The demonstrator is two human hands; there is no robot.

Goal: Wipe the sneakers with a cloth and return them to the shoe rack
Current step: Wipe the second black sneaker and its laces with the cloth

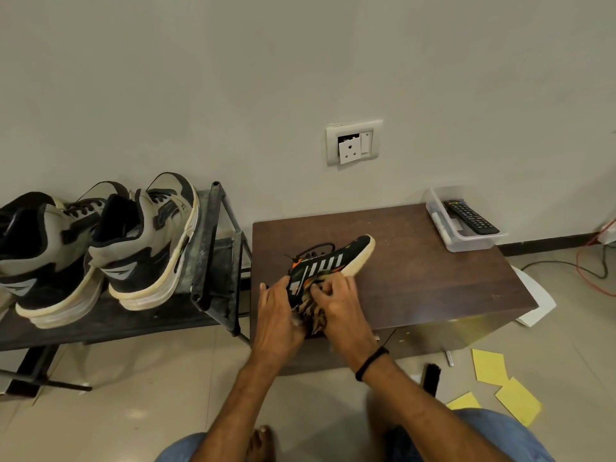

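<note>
Clear tub (466,243) at the surface's (416,278) back right corner is holding a TV remote (471,216). Near the front left edge, left hand's (278,315) gripping the black sneaker (330,258), right hand's (336,305) clutching the cloth (311,308) against it.

black sneaker (328,261): upper looks like knit fabric, matt, stripes bit shinier; sole off-white foam, grainy edge.
cloth (311,306): soft patterned rag, fuzzy.
shoe rack (206,241): dark metal tubes, dusty, paint scuffed; shelf dull.
grey sneakers (146,241): smooth synthetic panels, rubbery soles yellowed n grubby.
table (416,271): dark wood-look top, matt, pale specks.
box (466,243): clear plastic, bit cloudy.
remote (471,216): black plastic.
floor (133,395): beige tile, shiny.
yellow sheets (490,366): paper, matt.
wall (233,78): matt paint.
</note>
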